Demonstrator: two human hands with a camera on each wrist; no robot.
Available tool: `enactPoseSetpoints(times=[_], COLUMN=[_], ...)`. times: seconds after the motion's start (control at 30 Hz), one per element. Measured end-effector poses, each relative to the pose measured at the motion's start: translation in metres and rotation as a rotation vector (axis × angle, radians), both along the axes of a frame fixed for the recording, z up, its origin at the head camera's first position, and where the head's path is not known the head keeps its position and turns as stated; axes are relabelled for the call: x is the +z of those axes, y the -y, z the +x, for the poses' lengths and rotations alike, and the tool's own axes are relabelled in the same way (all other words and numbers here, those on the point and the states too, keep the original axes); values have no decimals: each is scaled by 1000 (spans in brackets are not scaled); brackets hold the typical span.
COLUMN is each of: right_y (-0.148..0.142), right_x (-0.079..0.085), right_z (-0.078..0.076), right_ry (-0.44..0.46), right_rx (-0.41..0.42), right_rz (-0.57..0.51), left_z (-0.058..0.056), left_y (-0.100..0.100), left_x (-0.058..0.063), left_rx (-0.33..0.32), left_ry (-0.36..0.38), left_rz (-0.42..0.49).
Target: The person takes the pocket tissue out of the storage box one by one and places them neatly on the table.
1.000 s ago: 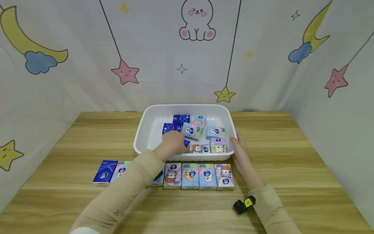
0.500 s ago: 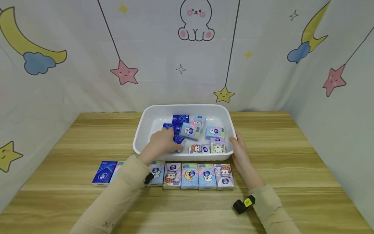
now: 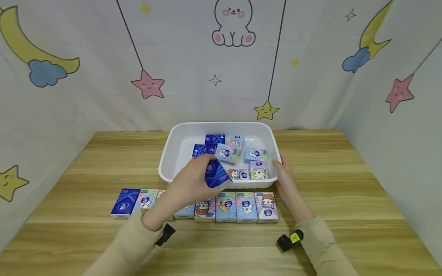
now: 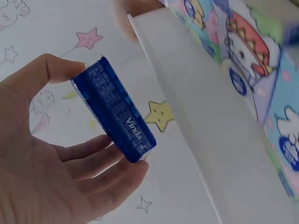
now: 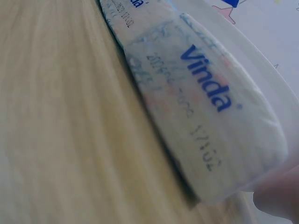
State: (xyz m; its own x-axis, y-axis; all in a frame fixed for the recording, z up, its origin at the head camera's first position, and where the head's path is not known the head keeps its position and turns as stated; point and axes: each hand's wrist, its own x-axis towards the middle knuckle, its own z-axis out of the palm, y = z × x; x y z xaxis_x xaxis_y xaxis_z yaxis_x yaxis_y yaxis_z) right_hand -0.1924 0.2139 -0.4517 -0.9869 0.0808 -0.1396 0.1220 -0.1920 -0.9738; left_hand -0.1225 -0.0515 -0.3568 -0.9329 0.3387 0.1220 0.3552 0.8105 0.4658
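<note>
In the head view my left hand pinches a blue tissue pack between thumb and fingers, above the near rim of a white plastic basin. The left wrist view shows this pack's narrow "Vinda" side, with the thumb at its upper end and fingertips at the lower end. My right hand grips the basin's right rim at its near corner. Inside the basin lie several tissue packs, among them a blue one, a light-blue one and a lilac one.
Along the basin's near side, a row of tissue packs lies on the wooden table, from a blue pack at the left to a lilac pack at the right. My left forearm covers part of the row. A patterned curtain hangs behind.
My left hand has lifted the blue tissue pack from among the others in the basin and brought it toward the near rim. The right hand stays on the basin's right rim.
</note>
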Motion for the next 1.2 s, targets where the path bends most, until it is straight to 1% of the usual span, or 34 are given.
enactPoseSetpoints(times=[0.13,0.23,0.33,0.4,0.63,0.73,0.77,0.87,0.93,1.2], right_y=[-1,-2,-3,-4,-4,-3,-2,-2,-2,-4], right_x=[0,0,-1,-1,-1,-1,-1,-2,-2,0], right_z=[1,0,0,1,3,2,1,-1,-1,0], right_ry=[9,11,10,8,-8,-19,-23,-29,-29,-32], right_rx=[-1,3,8,11,22,22,21,18,15,41], right_rz=[2,-2,-5,-7,-11,-15,-17,-17,-12,6], left_z=[22,34,45,50,64,69,70,73,75,81], left_y=[-16,-27,-39,-48,-75,-83,-85,-90,-93,-103], left_x=[-4,-12,-21,-28,-53,-60,-62,-66,-68,-72], left_rx=[-98,-185,-248,-287,-423,-470,-484,-503,-502,-459], left_ry=[-16,-17,-11,-16,-96,-135,-159,-237,-269,-370], left_rz=[-30,-79,-140,-180,-323,-394,-413,-460,-481,-529])
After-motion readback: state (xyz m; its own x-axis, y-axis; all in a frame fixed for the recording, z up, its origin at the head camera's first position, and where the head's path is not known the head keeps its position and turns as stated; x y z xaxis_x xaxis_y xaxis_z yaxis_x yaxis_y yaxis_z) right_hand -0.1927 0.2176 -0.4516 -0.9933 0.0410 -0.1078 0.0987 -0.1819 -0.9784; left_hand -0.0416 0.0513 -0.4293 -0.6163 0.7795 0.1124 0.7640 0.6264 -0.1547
